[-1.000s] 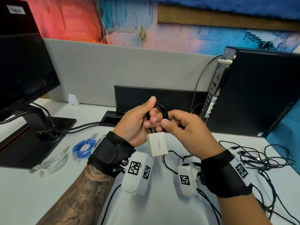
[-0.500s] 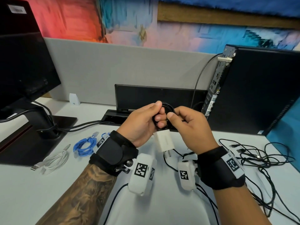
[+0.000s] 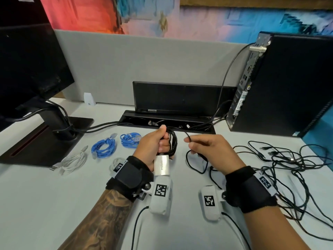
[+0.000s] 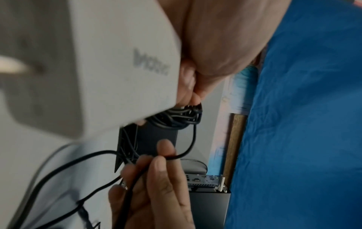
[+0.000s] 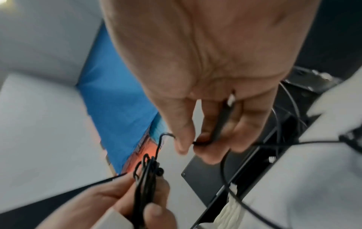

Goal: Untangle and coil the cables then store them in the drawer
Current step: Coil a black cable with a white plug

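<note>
Left wrist view. A white, rounded plastic charger block (image 4: 94,66) with blurred grey lettering fills the frame from 9 to 12 o'clock. The left hand (image 4: 219,46), at 12 to 1 o'clock, grips it together with a bundle of coiled thin black cable (image 4: 178,117) near centre. One strand loops down from the coil to 6 o'clock, where the right hand (image 4: 154,193) pinches it between thumb and fingertips (image 4: 163,164). A dark grey computer case (image 4: 207,198) stands behind at 5 o'clock.

Black monitor (image 3: 27,69) left, computer tower (image 3: 288,83) right, on desk (image 3: 54,204).
</note>
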{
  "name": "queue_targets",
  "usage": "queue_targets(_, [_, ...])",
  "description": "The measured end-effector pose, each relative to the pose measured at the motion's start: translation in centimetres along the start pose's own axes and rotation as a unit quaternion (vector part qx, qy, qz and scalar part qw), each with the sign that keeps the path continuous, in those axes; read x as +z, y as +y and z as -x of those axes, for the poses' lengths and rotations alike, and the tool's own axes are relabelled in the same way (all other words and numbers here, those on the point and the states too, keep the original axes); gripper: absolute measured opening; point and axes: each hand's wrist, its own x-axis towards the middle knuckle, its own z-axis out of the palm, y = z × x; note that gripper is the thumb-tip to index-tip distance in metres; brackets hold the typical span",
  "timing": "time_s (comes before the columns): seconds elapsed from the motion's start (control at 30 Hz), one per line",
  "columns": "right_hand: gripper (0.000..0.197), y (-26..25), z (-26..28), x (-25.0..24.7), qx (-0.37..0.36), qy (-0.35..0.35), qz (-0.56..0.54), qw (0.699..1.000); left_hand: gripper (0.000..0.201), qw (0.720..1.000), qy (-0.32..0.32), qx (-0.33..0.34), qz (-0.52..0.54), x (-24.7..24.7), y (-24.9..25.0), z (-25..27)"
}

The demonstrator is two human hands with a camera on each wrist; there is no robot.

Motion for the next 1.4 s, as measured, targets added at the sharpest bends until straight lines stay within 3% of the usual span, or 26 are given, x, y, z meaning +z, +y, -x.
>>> queue_targets(0.13, [0.012,0.5,0.0,0.9,0.021,0.059,-0.068,0.996,0.037,1.0,-0.013,-0.014,-0.007,0.1,-0.9,0.4])
queue_targets(0.33, [0.009,1.0,0.1,2.1,0.049,0.127,-0.24,0.961,0.039,0.998,-0.033,-0.016,-0.047,0.4,-1.4,1.0])
queue_targets(0.6, [0.008,1.2,0.1,2.7,0.111,0.068,-0.335,0.933,0.037,0.999,-0.026,0.003,-0.038,0.9,-1.9,1.4])
queue_targets(0.83, [0.019,0.9,0.6,2.6,0.086,0.027,-0.27,0.959,0.036,0.998,0.02,0.042,-0.039,1.2,-2.4,1.5])
queue_targets(1.0, [0.018,-0.4,1.4,3.2,0.036,-0.015,-0.193,0.98,0.037,0.983,0.05,0.103,-0.146,1.7,-3.0,1.5])
queue_targets(1.1, [0.058,-0.2,1.4,3.6,0.016,-0.057,-0.163,0.985,0.035,0.974,0.046,0.117,-0.188,1.8,-3.1,1.7])
queue_targets(1.27, [0.074,-0.1,1.7,1.9,-0.025,-0.132,-0.046,0.99,0.036,0.969,0.058,0.127,-0.206,1.8,-3.2,1.8])
queue_targets(1.33, [0.066,-0.3,1.8,1.8,-0.051,-0.113,-0.018,0.992,0.036,0.971,0.056,0.125,-0.195,2.0,-3.2,1.8])
queue_targets(1.4, [0.032,-0.6,1.7,2.0,-0.075,-0.058,-0.03,0.995,0.035,0.975,0.032,0.124,-0.184,2.2,-3.2,1.9])
